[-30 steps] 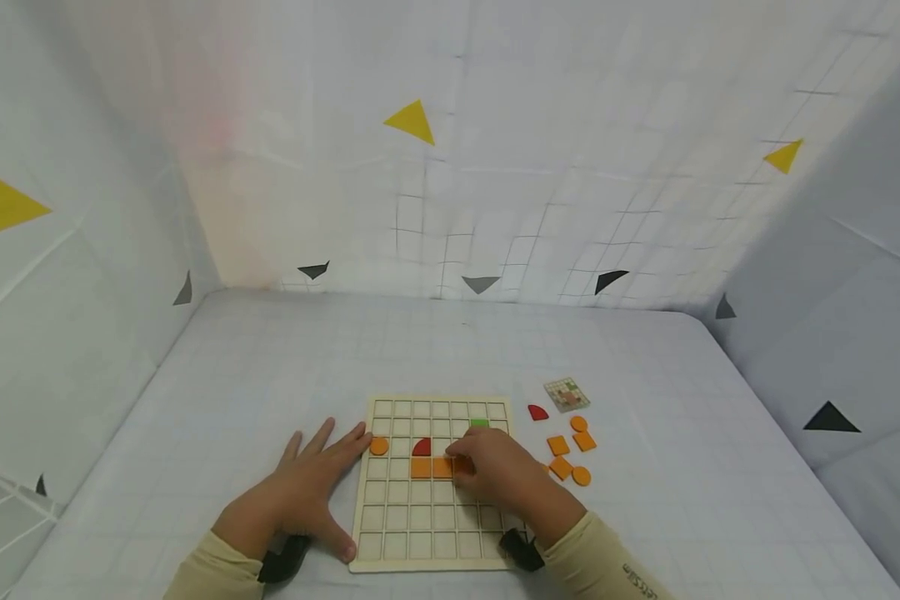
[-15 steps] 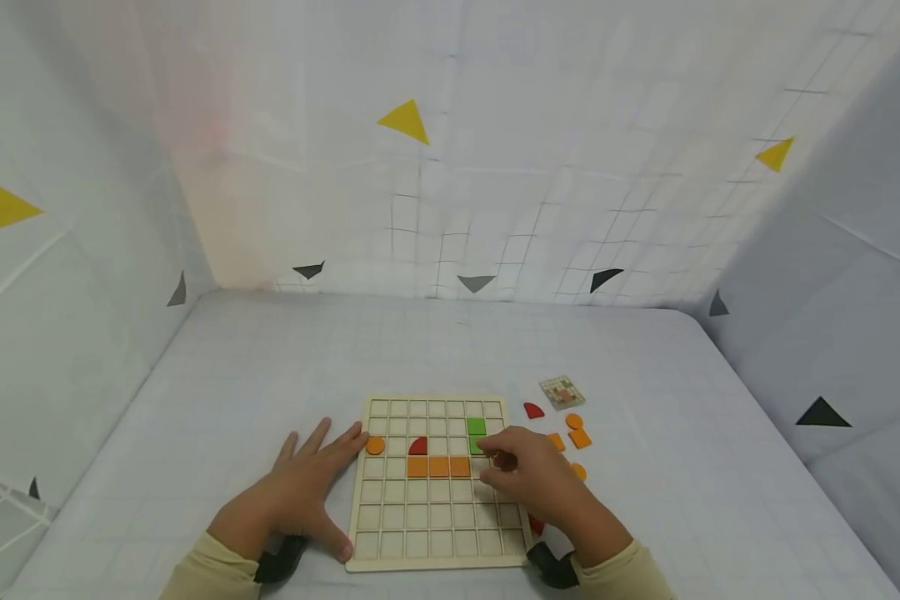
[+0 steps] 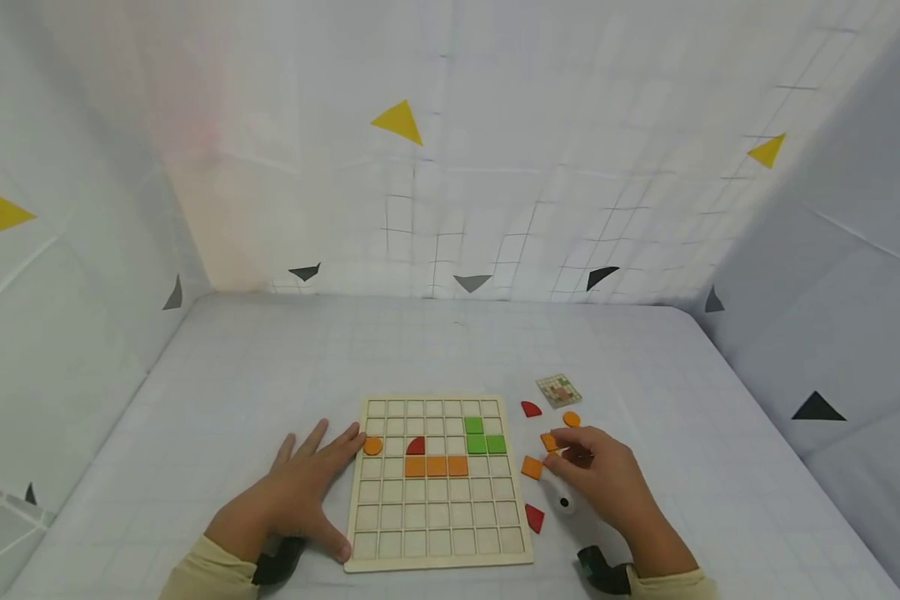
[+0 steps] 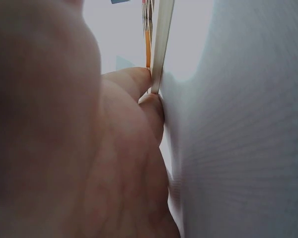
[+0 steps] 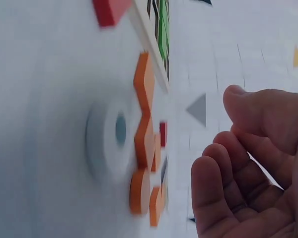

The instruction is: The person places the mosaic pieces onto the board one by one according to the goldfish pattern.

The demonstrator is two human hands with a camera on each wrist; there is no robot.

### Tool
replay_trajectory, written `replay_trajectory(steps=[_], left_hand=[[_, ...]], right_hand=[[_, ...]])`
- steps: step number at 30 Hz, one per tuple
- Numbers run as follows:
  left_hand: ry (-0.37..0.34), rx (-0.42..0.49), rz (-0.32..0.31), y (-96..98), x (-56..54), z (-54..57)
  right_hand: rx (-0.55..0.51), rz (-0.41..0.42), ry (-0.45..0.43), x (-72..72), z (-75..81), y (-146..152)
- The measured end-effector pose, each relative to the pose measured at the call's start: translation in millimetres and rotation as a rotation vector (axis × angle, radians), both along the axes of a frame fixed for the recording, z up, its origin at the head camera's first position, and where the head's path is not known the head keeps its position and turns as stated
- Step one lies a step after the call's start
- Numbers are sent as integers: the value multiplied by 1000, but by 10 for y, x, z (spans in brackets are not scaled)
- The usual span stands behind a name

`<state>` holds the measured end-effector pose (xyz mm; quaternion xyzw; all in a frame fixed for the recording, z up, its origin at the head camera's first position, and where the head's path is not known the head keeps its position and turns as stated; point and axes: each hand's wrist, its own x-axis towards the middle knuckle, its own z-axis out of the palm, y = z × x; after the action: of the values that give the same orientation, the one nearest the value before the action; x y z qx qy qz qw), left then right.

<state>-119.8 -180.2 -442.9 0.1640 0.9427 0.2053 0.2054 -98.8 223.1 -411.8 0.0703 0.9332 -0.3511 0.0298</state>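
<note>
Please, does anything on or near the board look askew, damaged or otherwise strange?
Nothing looks spilled or damaged. One thing stands out: the white disc with a dark dot, right of the board. It looks odd because the orange square and red piece near it are plain-coloured.

A: How does the left hand (image 3: 292,500) lie?
B: Back upward, fingers (image 3: 335,452) spread, thumb (image 3: 328,533) set wide.
A: And the right hand (image 3: 607,477)?
B: Fingers bent, thumb and index tips apart, wrist (image 3: 654,546) slanting inward.
</note>
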Motion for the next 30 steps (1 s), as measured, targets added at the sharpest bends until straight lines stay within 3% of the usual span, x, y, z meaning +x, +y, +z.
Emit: replay_trajectory(steps=[4, 13, 20, 30], left_hand=[[-7, -2, 3, -2, 3, -5], [-20, -10, 15, -16, 4, -19], [-9, -16, 16, -3, -12, -47], [3, -8, 15, 7, -2, -38]], right_hand=[[-5, -60, -12, 29, -11, 132], [-53, -67, -31, 22, -54, 141], [67, -32, -73, 2, -112, -34], [103, -8, -113, 1, -116, -67]])
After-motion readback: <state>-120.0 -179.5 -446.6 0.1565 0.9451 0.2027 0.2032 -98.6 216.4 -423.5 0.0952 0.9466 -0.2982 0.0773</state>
